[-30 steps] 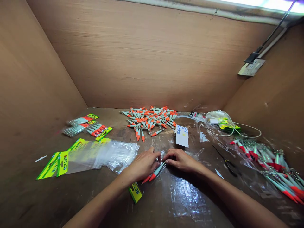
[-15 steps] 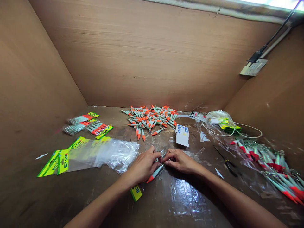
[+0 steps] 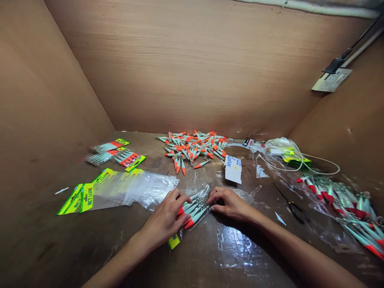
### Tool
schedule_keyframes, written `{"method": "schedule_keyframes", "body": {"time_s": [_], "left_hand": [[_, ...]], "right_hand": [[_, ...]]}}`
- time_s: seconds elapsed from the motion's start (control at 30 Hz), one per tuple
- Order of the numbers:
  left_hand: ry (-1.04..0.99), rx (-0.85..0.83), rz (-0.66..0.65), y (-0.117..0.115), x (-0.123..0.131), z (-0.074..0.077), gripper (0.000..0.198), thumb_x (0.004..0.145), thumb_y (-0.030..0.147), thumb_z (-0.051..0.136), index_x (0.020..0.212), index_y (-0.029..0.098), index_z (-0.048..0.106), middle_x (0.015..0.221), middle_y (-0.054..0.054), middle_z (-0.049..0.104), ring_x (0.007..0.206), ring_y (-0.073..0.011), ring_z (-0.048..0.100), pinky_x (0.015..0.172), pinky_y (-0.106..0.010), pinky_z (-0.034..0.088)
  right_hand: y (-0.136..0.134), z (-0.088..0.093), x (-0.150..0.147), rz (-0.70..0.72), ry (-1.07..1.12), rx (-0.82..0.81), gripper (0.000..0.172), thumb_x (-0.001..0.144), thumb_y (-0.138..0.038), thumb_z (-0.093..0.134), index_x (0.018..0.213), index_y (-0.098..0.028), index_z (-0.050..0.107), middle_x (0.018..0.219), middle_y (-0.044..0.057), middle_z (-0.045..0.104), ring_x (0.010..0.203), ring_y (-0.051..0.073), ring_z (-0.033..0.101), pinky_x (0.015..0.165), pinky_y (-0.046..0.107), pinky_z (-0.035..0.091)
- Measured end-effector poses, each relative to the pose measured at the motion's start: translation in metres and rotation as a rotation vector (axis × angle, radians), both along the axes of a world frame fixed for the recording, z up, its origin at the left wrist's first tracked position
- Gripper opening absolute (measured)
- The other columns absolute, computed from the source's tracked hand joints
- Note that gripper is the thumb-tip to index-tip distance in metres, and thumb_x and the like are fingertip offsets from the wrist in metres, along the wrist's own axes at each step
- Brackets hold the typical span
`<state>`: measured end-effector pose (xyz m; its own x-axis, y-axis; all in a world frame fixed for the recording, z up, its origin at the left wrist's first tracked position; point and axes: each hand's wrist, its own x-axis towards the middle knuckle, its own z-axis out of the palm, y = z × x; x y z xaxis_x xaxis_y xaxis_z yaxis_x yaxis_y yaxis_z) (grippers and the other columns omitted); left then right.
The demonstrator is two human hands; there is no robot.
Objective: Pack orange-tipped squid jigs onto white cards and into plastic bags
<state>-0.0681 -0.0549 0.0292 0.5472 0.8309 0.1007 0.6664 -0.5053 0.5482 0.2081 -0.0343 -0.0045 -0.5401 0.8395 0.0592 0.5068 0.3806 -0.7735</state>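
A clear plastic bag of fishing lures (image 3: 195, 215), pale bodies with orange tips, lies on the table between my hands. Its yellow-green header card (image 3: 174, 241) shows below my left wrist. My left hand (image 3: 171, 216) rests over the bag's left side, thumb and index finger spread apart on the lures. At the metal-ring ends, my right hand (image 3: 223, 203) pinches the bag's right edge, fingers curled. Just left of my left hand is a fan of empty header-card bags (image 3: 117, 190).
A pile of loose lures (image 3: 195, 150) lies at the back, beside a handwritten card (image 3: 233, 170). Filled packs (image 3: 117, 154) sit at the back left. On the right are pliers (image 3: 292, 206), a white cord (image 3: 325, 162) and more bagged lures (image 3: 345, 200).
My left hand has opened from a pinch at the bag's edge and drawn back left, uncovering several lures. The right hand keeps its pinch. The view has shifted slightly.
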Motion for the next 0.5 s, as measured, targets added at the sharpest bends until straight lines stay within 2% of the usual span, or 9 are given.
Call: {"method": "schedule_keyframes", "body": {"time_s": [0.27, 0.5], "left_hand": [[-0.004, 0.033, 0.055, -0.007, 0.002, -0.015, 0.023, 0.081, 0.014, 0.065, 0.101, 0.025, 0.063, 0.103, -0.002, 0.055, 0.096, -0.0218, 0.055, 0.082, -0.033, 0.045], [-0.007, 0.07, 0.148, -0.012, 0.009, -0.018, 0.018, 0.078, 0.013, 0.065, 0.093, 0.023, 0.063, 0.098, -0.002, 0.055, 0.093, -0.0223, 0.055, 0.08, -0.033, 0.045]], "right_hand": [[-0.001, -0.001, -0.001, 0.068, 0.025, 0.031, 0.012, 0.086, -0.021, 0.071, 0.096, -0.026, 0.075, 0.108, 0.003, 0.065, 0.103, 0.019, 0.06, 0.093, 0.032, 0.044], [-0.002, 0.001, 0.0, 0.111, 0.04, 0.065, 0.012, 0.091, -0.019, 0.066, 0.096, -0.026, 0.075, 0.11, 0.003, 0.063, 0.105, 0.018, 0.058, 0.094, 0.032, 0.045]]}}
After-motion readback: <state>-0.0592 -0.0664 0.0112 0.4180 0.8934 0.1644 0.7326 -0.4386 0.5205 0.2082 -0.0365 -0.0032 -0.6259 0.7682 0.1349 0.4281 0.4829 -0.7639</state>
